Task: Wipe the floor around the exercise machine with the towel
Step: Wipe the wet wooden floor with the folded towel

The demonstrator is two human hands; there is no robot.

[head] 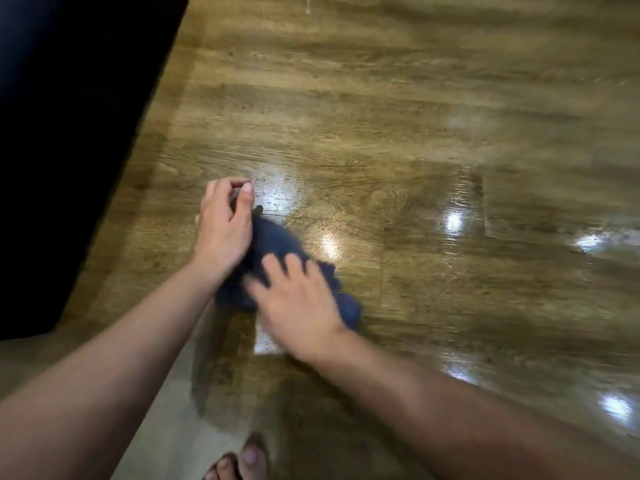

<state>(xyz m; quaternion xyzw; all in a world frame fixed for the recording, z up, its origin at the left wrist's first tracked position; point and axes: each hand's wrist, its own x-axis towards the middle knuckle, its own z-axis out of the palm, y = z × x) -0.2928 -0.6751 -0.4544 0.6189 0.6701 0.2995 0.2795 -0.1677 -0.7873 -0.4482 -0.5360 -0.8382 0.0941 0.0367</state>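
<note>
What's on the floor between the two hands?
In the head view, the dark blue towel lies bunched between the left hand and the right hand, on the wooden floor.

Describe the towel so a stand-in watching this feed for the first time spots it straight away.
Start at the big black slab filling the left side, then move right onto the glossy wood-look floor. Near the middle, the towel is a bunched dark blue cloth lying on the floor between both hands: the left hand pinches its far end, the right hand presses flat on it. It is the only soft, dark thing on the shiny boards.
</note>
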